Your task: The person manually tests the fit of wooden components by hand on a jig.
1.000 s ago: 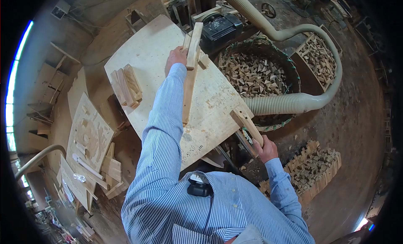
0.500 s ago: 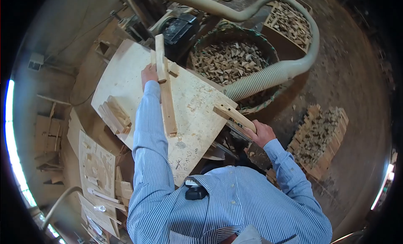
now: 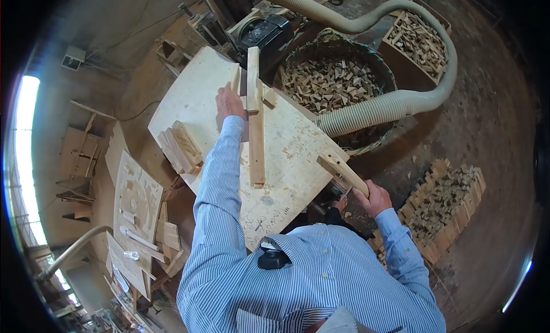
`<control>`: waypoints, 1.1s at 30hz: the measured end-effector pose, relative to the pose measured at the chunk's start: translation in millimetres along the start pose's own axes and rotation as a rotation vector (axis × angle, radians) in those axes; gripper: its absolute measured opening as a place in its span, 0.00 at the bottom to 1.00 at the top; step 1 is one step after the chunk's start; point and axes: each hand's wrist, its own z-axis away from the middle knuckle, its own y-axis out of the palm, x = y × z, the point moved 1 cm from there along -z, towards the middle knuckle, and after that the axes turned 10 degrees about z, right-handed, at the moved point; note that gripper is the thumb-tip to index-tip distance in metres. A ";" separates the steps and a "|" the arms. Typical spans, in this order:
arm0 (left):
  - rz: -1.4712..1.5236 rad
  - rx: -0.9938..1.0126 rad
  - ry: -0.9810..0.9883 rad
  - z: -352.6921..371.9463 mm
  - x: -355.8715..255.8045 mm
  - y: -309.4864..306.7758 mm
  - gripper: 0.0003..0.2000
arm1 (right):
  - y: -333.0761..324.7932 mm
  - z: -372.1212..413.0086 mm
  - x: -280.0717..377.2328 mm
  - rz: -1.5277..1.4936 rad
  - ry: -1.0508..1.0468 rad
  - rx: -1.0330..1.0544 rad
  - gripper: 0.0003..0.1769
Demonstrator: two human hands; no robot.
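My left hand [image 3: 230, 102] is on the pale work board [image 3: 286, 184], its fingers reaching toward a small upright wood piece, left of the long wooden jig [image 3: 256, 144]. A curved wooden bar [image 3: 253, 75] stands at the jig's far end, with a small block [image 3: 268, 96] beside it. Whether the left fingertips grip anything is hard to make out. My right hand [image 3: 376, 199] is closed round the near end of a flat wooden piece [image 3: 344, 171], whose far end lies over the board's right edge. Stacked wood pieces [image 3: 180, 147] rest on the board's left side.
A round basket [image 3: 391, 84] of wood offcuts stands beyond the board, with a ribbed hose [image 3: 372, 111] across it. A machine with a black housing [image 3: 266, 32] is at the far edge. Piled blocks [image 3: 444, 204] lie on the floor at right. Another table [image 3: 137, 190] is left.
The view has shifted, so the bench appears further right. My left hand has come away from the curved bar to its left. My right hand still holds the wooden piece.
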 end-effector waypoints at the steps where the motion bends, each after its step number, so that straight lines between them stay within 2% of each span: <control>1: 0.001 -0.012 -0.004 2.4 -3.4 -3.8 0.20 | -1.1 3.3 -0.6 -0.022 -0.004 -0.029 0.26; 3: 0.108 0.138 0.126 18.5 -9.3 -12.8 0.20 | -1.0 10.5 -4.7 -0.043 -0.013 -0.050 0.25; 5: 0.187 0.119 0.095 28.0 -9.7 -14.0 0.20 | 0.6 15.0 -8.0 -0.034 -0.006 -0.080 0.25; 7: 0.233 0.039 -0.217 38.9 -0.2 -10.4 0.20 | 2.1 20.8 -12.8 -0.029 0.009 -0.057 0.25; 8: 0.232 0.033 -0.219 42.3 13.8 1.1 0.20 | 3.4 22.0 -15.3 -0.020 0.017 -0.047 0.25; 10: 0.353 0.146 -0.295 37.1 43.1 33.1 0.16 | 4.6 22.9 -20.3 -0.004 0.007 -0.038 0.25; 14: 0.571 0.114 -0.386 35.3 14.9 27.1 0.15 | 5.2 29.7 -21.8 0.001 0.027 -0.007 0.26; 16: 0.598 0.207 -0.488 30.8 -3.9 17.4 0.16 | 5.5 31.0 -21.8 0.000 0.031 -0.007 0.26; 26: 0.586 0.180 -0.471 10.3 -6.6 30.0 0.13 | 10.1 30.8 -24.4 -0.014 0.014 -0.013 0.26; 33: 0.481 0.124 -0.404 0.8 -5.9 27.6 0.16 | 12.2 22.6 -17.9 -0.019 0.020 0.014 0.26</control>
